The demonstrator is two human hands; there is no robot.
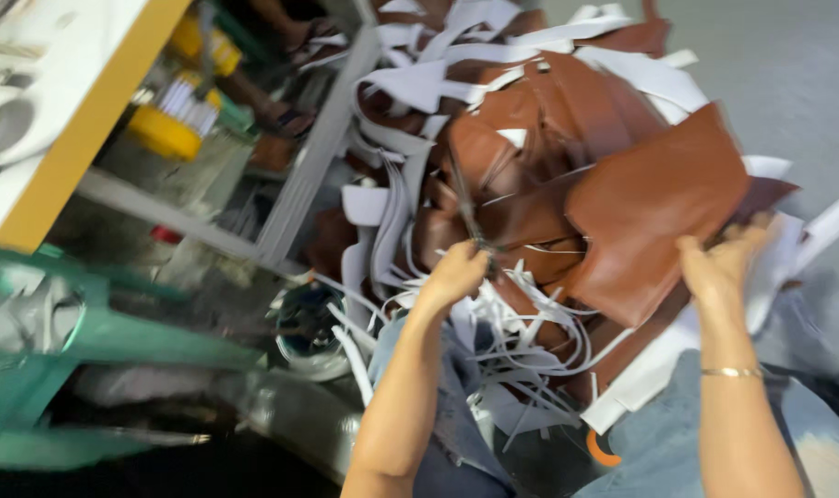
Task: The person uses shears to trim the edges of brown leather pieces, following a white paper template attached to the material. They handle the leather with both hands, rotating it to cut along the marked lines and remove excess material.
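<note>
Head view: my left hand (453,274) has its fingers closed on dark scissors (467,214) at the pile's centre. My right hand (714,267), at four o'clock, grips the large brown leather sheet (654,207) by its edge. I judge it best to keep the sheet taut over the white trimmed strips (530,355).

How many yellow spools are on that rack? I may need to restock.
2: one yellow spool on the rack's near side, another yellow spool above it near the table edge; more may be hidden behind.
</note>
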